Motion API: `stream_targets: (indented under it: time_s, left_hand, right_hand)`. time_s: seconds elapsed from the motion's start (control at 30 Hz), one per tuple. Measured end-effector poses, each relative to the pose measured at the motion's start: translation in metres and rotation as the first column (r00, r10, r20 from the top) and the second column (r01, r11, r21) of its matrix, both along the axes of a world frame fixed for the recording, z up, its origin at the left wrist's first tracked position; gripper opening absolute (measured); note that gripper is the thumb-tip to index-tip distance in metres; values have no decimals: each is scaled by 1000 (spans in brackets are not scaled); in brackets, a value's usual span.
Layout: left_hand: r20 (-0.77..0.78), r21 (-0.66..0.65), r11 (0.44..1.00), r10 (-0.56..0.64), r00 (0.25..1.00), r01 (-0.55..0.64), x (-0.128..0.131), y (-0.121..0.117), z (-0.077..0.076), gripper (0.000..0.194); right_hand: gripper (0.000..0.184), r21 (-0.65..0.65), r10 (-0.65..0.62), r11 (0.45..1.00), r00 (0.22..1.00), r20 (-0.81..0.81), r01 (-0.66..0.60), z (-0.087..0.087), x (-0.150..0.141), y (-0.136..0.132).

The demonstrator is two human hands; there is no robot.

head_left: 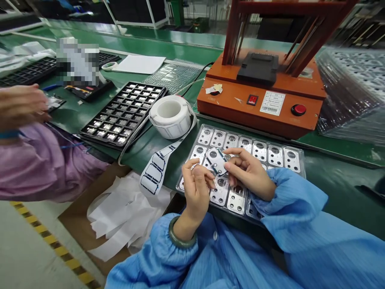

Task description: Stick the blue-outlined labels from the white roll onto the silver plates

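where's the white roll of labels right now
In the head view the roll of labels stands on the green table, left of centre, between the black tray and the orange press, just beyond the clear tray.

Green bench (90,116) bears clear tray (296,154), black tray (123,112), orange press (261,96).

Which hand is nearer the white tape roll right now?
Left. The left hand sits just below and slightly right of the white tape roll, pinching the small metal plate. The right hand is farther right, over the clear tray, gripping the plate's other side.
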State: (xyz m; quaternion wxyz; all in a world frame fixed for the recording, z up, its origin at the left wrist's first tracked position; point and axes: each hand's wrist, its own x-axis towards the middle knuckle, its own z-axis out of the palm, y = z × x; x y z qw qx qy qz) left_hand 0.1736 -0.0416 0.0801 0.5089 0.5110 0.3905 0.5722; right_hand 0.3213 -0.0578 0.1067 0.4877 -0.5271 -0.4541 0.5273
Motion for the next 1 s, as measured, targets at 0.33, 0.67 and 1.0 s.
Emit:
stream_targets:
  time_s: [0.33,0.67,1.0]
  left_hand:
    - [-202,116,990,-60,978,85,-2,-8,-16,14]
    - [-164,313,949,80,983,-25,-37,-29,-26,11]
    - [-193,143,771,636,747,-620,-123,-25,-69,17]
  right_hand:
    - [25,35,-170,985,905,389,170,-2,5,38]
    - [10,118,-125,992,564,816,49,-5,-22,100]
    - [26,194,-161,980,379,911,-50,-4,-25,90]
